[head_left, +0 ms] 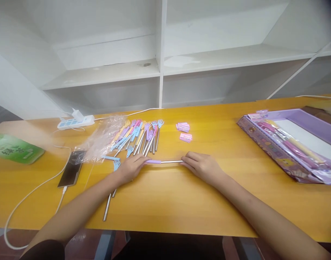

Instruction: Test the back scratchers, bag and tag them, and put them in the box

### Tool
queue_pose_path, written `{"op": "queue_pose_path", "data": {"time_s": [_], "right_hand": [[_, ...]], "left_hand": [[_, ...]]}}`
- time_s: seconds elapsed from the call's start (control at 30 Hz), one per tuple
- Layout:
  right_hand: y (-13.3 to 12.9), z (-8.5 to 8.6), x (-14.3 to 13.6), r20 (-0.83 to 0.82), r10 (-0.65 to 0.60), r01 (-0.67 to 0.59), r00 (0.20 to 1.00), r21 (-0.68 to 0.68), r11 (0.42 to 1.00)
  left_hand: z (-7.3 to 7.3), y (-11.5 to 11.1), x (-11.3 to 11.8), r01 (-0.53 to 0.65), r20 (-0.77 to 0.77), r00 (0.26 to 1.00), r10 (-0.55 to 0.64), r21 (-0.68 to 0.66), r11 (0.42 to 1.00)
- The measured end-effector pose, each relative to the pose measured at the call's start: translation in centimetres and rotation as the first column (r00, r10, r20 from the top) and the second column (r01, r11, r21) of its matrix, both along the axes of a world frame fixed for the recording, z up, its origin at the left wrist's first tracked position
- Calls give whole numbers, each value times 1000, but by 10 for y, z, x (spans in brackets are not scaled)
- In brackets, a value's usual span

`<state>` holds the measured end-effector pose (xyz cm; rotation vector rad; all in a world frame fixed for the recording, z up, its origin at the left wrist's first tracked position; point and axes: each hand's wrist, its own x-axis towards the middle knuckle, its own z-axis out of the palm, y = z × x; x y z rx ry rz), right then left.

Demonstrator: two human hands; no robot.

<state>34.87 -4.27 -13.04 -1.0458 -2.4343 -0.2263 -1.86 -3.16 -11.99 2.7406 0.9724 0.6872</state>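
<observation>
Between my two hands a telescopic back scratcher [153, 161] with a purple grip and a metal rod stretches level, just above the table. My left hand [132, 167] is closed round its purple end, and my right hand [199, 165] grips the metal end. Whatever lies inside the fingers is hidden. Behind my left hand lies a heap of back scratchers [139, 135] with blue, purple, pink and yellow hand-shaped heads. A blue-headed back scratcher [108, 206] lies partly under my left forearm. Two small stacks of pink labels [186, 137] rest beyond my hands.
At the right stands a purple display box [276, 153] holding several bagged back scratchers. A clear plastic bag [97, 141], a phone [72, 169] on a white cable, a power strip [75, 122] and a green package [16, 148] are at the left. White shelving [161, 47] rises behind the table.
</observation>
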Motion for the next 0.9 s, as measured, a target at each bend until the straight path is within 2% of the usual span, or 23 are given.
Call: {"op": "queue_pose_path", "data": {"time_s": [0.23, 0.43, 0.53, 0.67, 0.73, 0.9], "right_hand": [[-3, -3, -3, -10, -63, 63, 998, 48, 997], [-5, 1, -7, 49, -1, -10, 999, 212, 977], [-7, 1, -10, 54, 26, -39, 998, 242, 969], [-10, 1, -20, 38, 76, -82, 996, 222, 971], [-10, 4, -23, 41, 76, -82, 996, 203, 976], [0, 15, -8, 10, -29, 29, 1000, 48, 998]], "left_hand": [[-5, 2, -1, 19, 12, 1000, -18, -14, 1000], [-5, 2, 1, 45, 22, 999, -44, -18, 999], [-1, 1, 5, 58, 1, 998, -58, -16, 998], [2, -2, 10, 76, -19, 997, -76, 35, 996], [1, -3, 12, 47, -32, 999, -44, 81, 996], [-1, -3, 13, -46, 72, 997, 35, 164, 985]]}}
